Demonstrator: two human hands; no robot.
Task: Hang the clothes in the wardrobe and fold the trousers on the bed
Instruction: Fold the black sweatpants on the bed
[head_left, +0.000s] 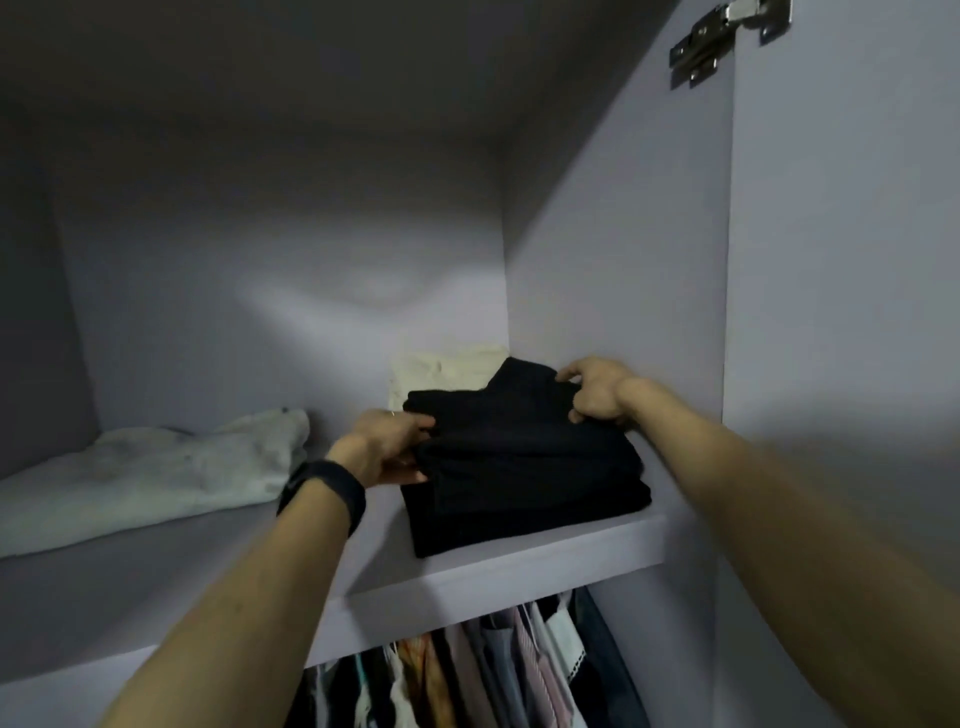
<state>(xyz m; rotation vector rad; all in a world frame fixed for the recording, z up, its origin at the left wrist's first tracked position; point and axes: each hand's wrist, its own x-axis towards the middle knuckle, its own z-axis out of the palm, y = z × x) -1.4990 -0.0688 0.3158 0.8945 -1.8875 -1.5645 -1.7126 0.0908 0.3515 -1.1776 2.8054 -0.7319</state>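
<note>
A stack of folded black trousers (524, 467) lies on the upper wardrobe shelf (519, 566), near its right end and front edge. My left hand (387, 447), with a dark band on the wrist, grips the stack's left side, thumb underneath. My right hand (597, 389) pinches the upper right corner of the top folded piece, close to the wardrobe's side wall. Behind the stack sits a folded cream garment (441, 371), partly hidden by the black fabric.
A crumpled pale cloth (156, 473) lies on the shelf's left part. Below the shelf, several garments (483, 670) hang side by side. The open door with its metal hinge (722, 39) stands at the right.
</note>
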